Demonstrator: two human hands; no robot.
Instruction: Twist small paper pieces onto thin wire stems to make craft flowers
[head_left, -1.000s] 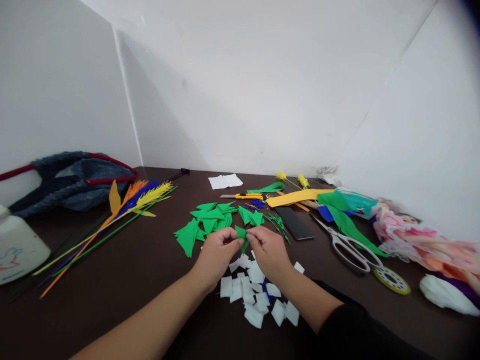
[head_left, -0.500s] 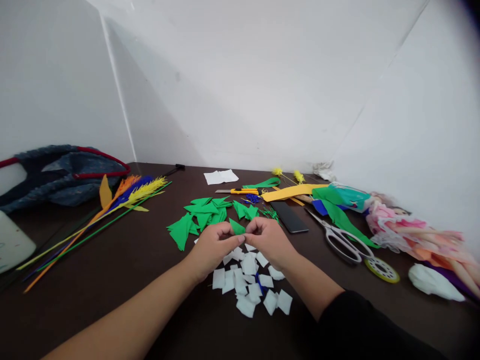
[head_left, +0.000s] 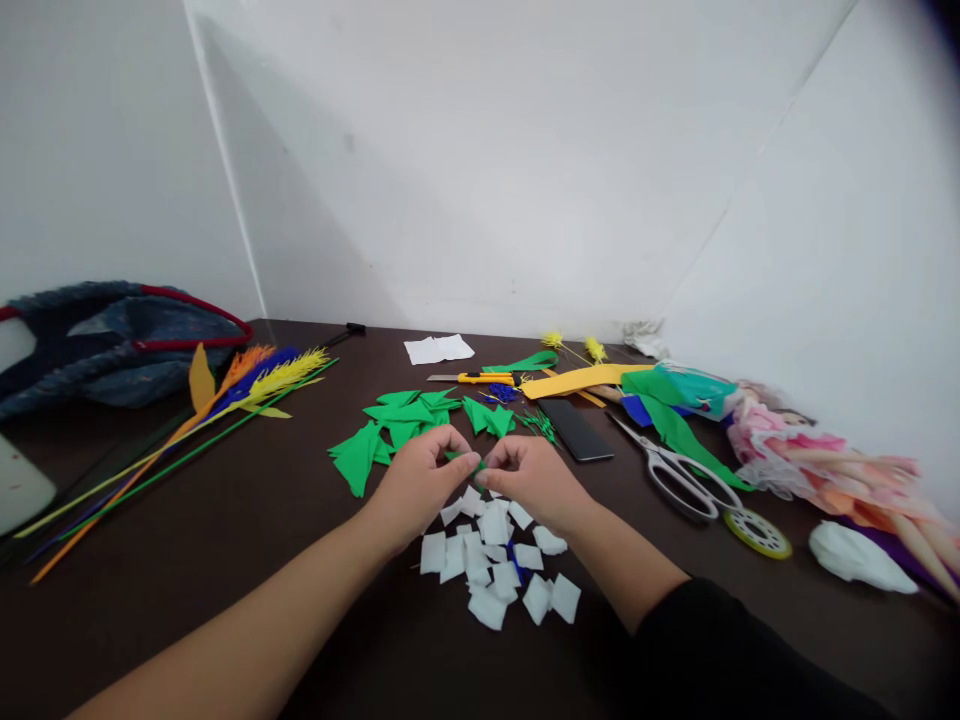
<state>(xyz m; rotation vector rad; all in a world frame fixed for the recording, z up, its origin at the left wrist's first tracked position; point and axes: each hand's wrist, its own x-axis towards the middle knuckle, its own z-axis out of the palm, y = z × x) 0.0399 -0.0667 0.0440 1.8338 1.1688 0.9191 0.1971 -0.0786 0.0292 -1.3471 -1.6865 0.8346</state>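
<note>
Between my fingertips is a small piece of green crepe paper (head_left: 481, 469), largely covered by the fingers. My left hand (head_left: 426, 478) pinches it from the left with thumb and forefinger. My right hand (head_left: 529, 474) does the same from the right, its fingers curled in. Just beyond the hands lie a heap of green crepe paper triangles (head_left: 405, 412) and a smaller cluster of green pieces (head_left: 491, 418). Nearer to me, below the hands, many small white paper squares (head_left: 491, 525) are scattered, with a bit of blue among them.
On the right are a black phone (head_left: 574, 428), scissors (head_left: 679, 475), a tape roll (head_left: 757, 533) and dolls (head_left: 810, 440). A yellow utility knife (head_left: 480, 379) lies behind the green heap. Left, coloured paper stalks (head_left: 187, 430) lie before a denim-covered basket (head_left: 112, 345).
The green piece stood up as a visible triangle between my fingers; now it is folded or rolled down and mostly hidden. Both hands stay close together, and the view has shifted slightly.
</note>
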